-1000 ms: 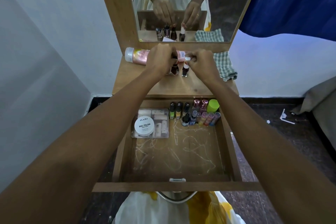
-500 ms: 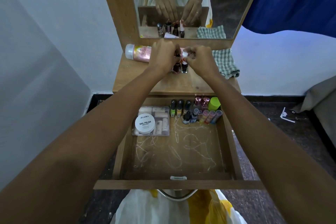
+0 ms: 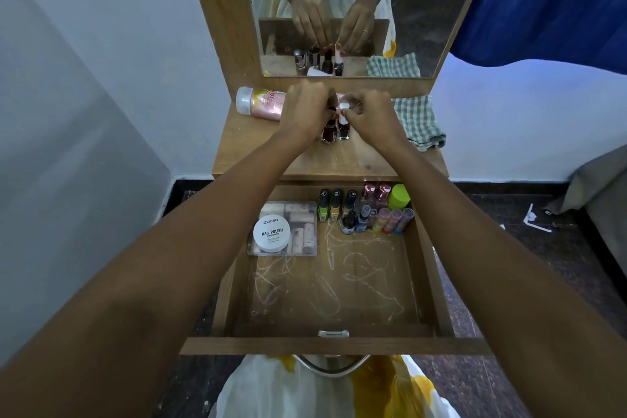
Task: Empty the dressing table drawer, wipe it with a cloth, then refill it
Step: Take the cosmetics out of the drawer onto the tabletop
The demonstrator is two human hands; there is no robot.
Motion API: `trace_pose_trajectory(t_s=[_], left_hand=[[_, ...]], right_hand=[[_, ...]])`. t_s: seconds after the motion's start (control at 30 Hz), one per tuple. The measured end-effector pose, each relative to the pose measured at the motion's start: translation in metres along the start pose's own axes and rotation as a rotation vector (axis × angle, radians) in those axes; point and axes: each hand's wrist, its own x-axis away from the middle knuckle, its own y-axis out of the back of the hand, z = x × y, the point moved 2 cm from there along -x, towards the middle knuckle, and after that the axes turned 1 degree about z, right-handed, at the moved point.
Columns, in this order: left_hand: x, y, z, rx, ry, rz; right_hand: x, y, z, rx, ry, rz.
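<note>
On the wooden surface (image 3: 305, 163) two small dark glass bottles (image 3: 328, 134) are stood side by side. The white cap (image 3: 343, 107) of one is pinched in the grip of the right hand (image 3: 371, 115). The left hand (image 3: 307, 108) is curled over the other; its grip cannot be told. A crumpled checked cloth (image 3: 419, 122) is laid beside them. In the open wooden drawer (image 3: 334, 345), a clear plastic box (image 3: 307, 249) topped by a round white tub (image 3: 271, 234) and rows of little bottles (image 3: 363, 214) are kept at the back.

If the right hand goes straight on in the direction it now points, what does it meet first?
The right hand pinches the white-capped bottle. Straight beyond that, it would probably meet the left hand first; depth is unclear.
</note>
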Motion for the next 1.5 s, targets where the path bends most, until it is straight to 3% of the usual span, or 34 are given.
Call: trace_pose_trajectory(t_s=[0.43, 0.67, 0.83, 1.13, 1.5], left_hand=[[0.008, -0.004, 0.001, 0.031, -0.020, -0.082], [0.038, -0.011, -0.007, 0.246, -0.076, -0.203], [0.082, -0.033, -0.015, 0.321, -0.114, -0.139], [0.124, -0.086, -0.010, 0.259, 0.080, 0.187], [0.128, -0.109, -0.014, 0.278, 0.127, 0.256]], right_hand=[[0.004, 0.001, -0.002, -0.042, -0.009, -0.012], [0.030, 0.007, -0.003, -0.041, 0.024, -0.079], [0.067, 0.004, -0.009, -0.014, 0.032, -0.011], [0.118, -0.013, -0.039, 0.038, -0.148, 0.170], [0.128, -0.033, -0.056, 0.218, -0.161, 0.261]])
